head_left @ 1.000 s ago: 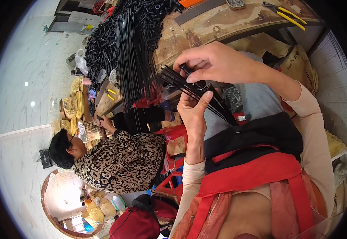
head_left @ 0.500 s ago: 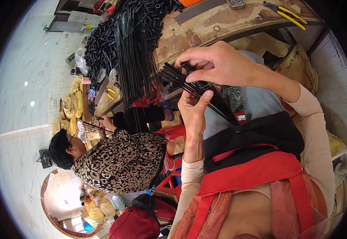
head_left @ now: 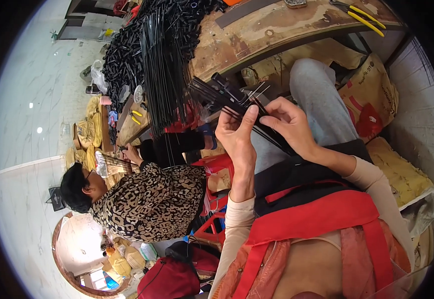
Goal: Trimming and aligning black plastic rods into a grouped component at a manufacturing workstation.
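Note:
A bundle of thin black rods slants across my lap, its far ends fanning toward the workbench. My left hand is closed around it, thumb on top. A black tubular piece sticks out at the far end of the bundle. My right hand has its fingers pinched on the right side of the bundle, on a few rods. Several thin pale tips poke out between the two hands. The near ends of the rods run down to the black cloth on my lap.
The wooden workbench carries a heap of black tubular parts, hanging long black rods and yellow-handled pliers. A co-worker in a leopard-print top sits at left, holding rods. Sacks stand at right.
My right hand has come down from above the bundle's far end to its right side, nearer my lap. The black tubular piece now shows at the bundle's far end, out of those fingers.

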Demonstrator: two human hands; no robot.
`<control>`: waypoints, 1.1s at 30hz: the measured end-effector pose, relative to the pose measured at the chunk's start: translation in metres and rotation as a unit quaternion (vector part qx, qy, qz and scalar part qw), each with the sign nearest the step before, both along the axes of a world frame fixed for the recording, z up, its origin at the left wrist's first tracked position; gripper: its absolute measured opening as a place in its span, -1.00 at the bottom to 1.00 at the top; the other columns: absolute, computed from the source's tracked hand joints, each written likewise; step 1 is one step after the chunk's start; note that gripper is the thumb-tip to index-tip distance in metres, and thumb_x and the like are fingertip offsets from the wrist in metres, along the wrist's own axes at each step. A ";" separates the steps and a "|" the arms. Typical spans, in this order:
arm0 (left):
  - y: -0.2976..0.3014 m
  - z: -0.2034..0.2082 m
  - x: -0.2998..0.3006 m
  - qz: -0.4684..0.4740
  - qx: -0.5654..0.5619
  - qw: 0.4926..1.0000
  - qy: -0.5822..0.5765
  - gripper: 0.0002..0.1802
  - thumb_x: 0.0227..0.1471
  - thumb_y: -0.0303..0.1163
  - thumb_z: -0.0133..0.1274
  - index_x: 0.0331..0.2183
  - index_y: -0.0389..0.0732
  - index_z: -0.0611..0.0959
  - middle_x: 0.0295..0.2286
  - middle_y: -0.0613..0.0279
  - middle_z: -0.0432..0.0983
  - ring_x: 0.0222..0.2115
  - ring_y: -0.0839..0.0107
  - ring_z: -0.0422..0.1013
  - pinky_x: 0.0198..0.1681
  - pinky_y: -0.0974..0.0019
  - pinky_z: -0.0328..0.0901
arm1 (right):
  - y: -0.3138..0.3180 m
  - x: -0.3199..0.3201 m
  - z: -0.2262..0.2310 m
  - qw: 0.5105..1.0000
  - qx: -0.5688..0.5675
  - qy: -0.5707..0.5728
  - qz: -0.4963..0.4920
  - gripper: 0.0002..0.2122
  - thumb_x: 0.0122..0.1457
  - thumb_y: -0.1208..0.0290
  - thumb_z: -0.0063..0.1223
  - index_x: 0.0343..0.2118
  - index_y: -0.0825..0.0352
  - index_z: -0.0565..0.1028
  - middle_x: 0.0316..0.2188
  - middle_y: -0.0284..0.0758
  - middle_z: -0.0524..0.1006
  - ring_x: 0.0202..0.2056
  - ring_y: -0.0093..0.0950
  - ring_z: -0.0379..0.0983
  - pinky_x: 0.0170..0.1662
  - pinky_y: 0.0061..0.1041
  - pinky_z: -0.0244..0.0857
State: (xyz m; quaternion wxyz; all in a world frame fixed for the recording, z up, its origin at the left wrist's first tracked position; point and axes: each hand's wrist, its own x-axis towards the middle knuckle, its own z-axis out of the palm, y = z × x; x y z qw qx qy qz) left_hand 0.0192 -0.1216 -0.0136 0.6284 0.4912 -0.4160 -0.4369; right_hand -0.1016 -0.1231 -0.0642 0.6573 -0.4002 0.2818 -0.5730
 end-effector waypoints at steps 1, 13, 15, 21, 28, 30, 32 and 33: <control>-0.001 -0.001 0.002 -0.001 0.000 1.000 0.014 -0.78 -0.02 -0.56 0.23 -0.26 -0.31 0.60 -0.35 0.26 0.59 -0.35 0.60 0.45 -0.19 0.49 0.33 | -0.001 0.003 -0.002 1.000 0.012 -0.008 -0.006 -0.87 0.11 0.61 0.16 -0.34 0.36 0.42 -0.40 -0.49 0.40 -0.30 -0.74 0.34 -0.21 -0.69 0.23; -0.005 0.007 0.008 -0.053 -0.007 0.994 -0.091 -0.82 0.10 -0.51 0.13 -0.22 -0.36 0.59 -0.29 0.17 0.60 -0.28 0.56 0.46 -0.14 0.48 0.32 | -0.023 -0.003 -0.005 0.975 0.138 -0.109 0.133 -0.94 0.12 0.57 0.17 -0.37 0.35 0.50 -0.41 -0.47 0.49 -0.32 -0.74 0.37 -0.22 -0.69 0.23; -0.006 0.005 0.007 -0.038 0.001 0.996 -0.086 -0.82 0.09 -0.52 0.14 -0.23 -0.36 0.59 -0.29 0.18 0.60 -0.28 0.56 0.45 -0.15 0.48 0.32 | -0.020 0.002 -0.003 0.985 0.113 -0.086 0.096 -0.95 0.13 0.57 0.16 -0.37 0.35 0.50 -0.40 -0.48 0.48 -0.31 -0.73 0.37 -0.20 -0.69 0.22; -0.010 -0.007 0.016 -0.017 0.025 0.999 -0.040 -0.81 0.02 -0.55 0.20 -0.25 -0.32 0.59 -0.32 0.20 0.60 -0.30 0.56 0.46 -0.17 0.47 0.33 | -0.011 0.003 0.001 0.995 0.070 -0.054 0.044 -0.95 0.16 0.56 0.12 -0.34 0.34 0.47 -0.38 -0.49 0.44 -0.29 -0.73 0.33 -0.16 -0.68 0.20; -0.008 0.001 0.011 -0.061 0.037 0.997 0.003 -0.79 0.03 -0.54 0.19 -0.24 -0.33 0.60 -0.30 0.14 0.61 -0.27 0.49 0.49 -0.10 0.41 0.36 | -0.012 0.001 0.003 0.992 0.086 -0.068 0.059 -0.94 0.18 0.54 0.11 -0.33 0.33 0.45 -0.39 -0.50 0.41 -0.29 -0.73 0.32 -0.16 -0.69 0.20; -0.005 0.001 0.009 -0.056 0.018 0.998 -0.013 -0.80 0.05 -0.54 0.17 -0.23 -0.34 0.60 -0.30 0.13 0.61 -0.27 0.49 0.49 -0.10 0.41 0.35 | -0.013 0.003 0.002 0.990 0.094 -0.079 0.067 -0.93 0.18 0.54 0.11 -0.33 0.33 0.44 -0.39 -0.49 0.42 -0.29 -0.73 0.32 -0.16 -0.69 0.21; -0.001 0.001 0.008 -0.052 0.000 0.998 -0.027 -0.80 0.07 -0.53 0.15 -0.22 -0.35 0.59 -0.29 0.13 0.60 -0.27 0.49 0.49 -0.10 0.41 0.35 | -0.012 0.005 0.003 0.988 0.103 -0.089 0.075 -0.93 0.18 0.54 0.11 -0.33 0.34 0.44 -0.38 -0.49 0.42 -0.28 -0.73 0.33 -0.15 -0.70 0.21; 0.001 0.003 0.009 -0.051 -0.001 0.998 -0.046 -0.80 0.08 -0.53 0.14 -0.21 -0.36 0.58 -0.29 0.15 0.60 -0.27 0.50 0.48 -0.11 0.43 0.35 | -0.011 0.007 0.005 0.988 0.099 -0.101 0.067 -0.93 0.18 0.54 0.11 -0.33 0.34 0.43 -0.38 -0.49 0.42 -0.28 -0.73 0.33 -0.15 -0.70 0.22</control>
